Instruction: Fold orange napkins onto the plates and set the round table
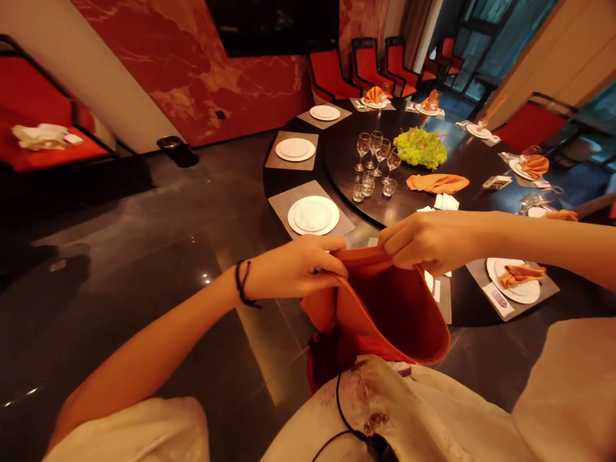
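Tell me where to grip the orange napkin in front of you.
Probably best: pinch the orange napkin along its upper edge, from above and the outer sides, where the left hand and right hand are; below that the cloth sags in a soft, open fold, likely a poor hold.

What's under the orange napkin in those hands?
Below the orange napkin, red cloth and a floral top show; the napkin covers the cloth's upper part.

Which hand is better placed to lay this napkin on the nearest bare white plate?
Probably the left hand: it grips the napkin almost directly below that plate, while the right hand grips further to the side.
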Available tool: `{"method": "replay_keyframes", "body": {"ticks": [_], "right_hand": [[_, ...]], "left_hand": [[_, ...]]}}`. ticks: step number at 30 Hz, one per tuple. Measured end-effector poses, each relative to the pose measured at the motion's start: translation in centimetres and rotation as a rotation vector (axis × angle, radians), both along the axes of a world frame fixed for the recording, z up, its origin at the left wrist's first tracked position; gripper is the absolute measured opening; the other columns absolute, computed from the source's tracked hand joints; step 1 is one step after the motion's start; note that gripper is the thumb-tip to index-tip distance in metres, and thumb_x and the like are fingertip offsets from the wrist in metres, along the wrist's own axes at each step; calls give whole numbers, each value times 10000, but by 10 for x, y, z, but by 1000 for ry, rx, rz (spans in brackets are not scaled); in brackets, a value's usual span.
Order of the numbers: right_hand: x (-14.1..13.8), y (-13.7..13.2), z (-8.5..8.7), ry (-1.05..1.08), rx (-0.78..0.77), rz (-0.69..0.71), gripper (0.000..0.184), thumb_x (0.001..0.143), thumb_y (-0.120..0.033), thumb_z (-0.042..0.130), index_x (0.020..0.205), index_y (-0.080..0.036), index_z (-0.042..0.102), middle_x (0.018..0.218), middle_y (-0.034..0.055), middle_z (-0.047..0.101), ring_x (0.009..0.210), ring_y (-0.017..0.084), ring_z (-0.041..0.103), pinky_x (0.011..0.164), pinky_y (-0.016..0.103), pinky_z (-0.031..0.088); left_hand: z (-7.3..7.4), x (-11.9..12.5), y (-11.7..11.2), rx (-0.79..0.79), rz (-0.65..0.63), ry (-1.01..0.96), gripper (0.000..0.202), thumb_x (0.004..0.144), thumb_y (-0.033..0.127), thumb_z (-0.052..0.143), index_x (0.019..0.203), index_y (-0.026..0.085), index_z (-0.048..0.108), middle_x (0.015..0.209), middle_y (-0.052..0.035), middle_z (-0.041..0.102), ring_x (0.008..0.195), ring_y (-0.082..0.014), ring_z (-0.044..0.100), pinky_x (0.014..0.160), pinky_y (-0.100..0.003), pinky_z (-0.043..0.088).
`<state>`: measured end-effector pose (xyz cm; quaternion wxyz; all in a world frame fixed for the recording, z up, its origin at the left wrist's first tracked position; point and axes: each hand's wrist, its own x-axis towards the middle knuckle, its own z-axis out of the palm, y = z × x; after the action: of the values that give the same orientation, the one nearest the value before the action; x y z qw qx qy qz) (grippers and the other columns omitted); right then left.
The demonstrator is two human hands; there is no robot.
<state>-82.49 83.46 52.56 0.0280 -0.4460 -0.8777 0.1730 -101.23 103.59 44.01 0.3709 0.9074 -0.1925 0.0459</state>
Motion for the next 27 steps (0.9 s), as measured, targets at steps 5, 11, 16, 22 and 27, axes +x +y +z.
{"method": "replay_keyframes", "body": {"ticks": [5,11,16,22,27], "right_hand": [[34,-19,11,-21,70,-114,252,866,-6,490,711,-186,573,744,18,564,755,136,530,697,276,420],[111,-18,9,-168,165,-128,238,962,-147,505,1093,-203,695,941,51,674,876,159,593,787,310,486],[142,5,18,-134,307,39,263,1027,-204,460,868,-207,670,842,37,609,824,145,551,777,308,466],[109,24,37,-119,371,85,246,982,-156,447,894,-180,676,877,4,593,757,90,551,705,258,437],[79,16,15,-71,255,213,223,956,-112,465,816,-167,630,848,25,605,718,100,535,683,256,430]], "left_hand": [[35,-10,11,120,93,-210,256,1036,338,603,934,207,799,885,-31,705,735,-115,651,649,-229,489],[49,-28,11,44,454,-304,170,942,394,728,832,278,783,877,34,770,720,-120,687,709,-247,558],[61,-28,-8,-200,432,70,391,928,590,701,747,249,763,1065,-13,811,923,-178,755,809,-289,608],[43,10,-71,-364,207,208,393,905,567,743,768,202,794,1088,-96,799,1020,-246,738,913,-358,619],[7,39,-130,-32,771,-329,147,987,311,678,946,256,809,1499,-68,569,1400,-270,541,1157,-467,501]]}}
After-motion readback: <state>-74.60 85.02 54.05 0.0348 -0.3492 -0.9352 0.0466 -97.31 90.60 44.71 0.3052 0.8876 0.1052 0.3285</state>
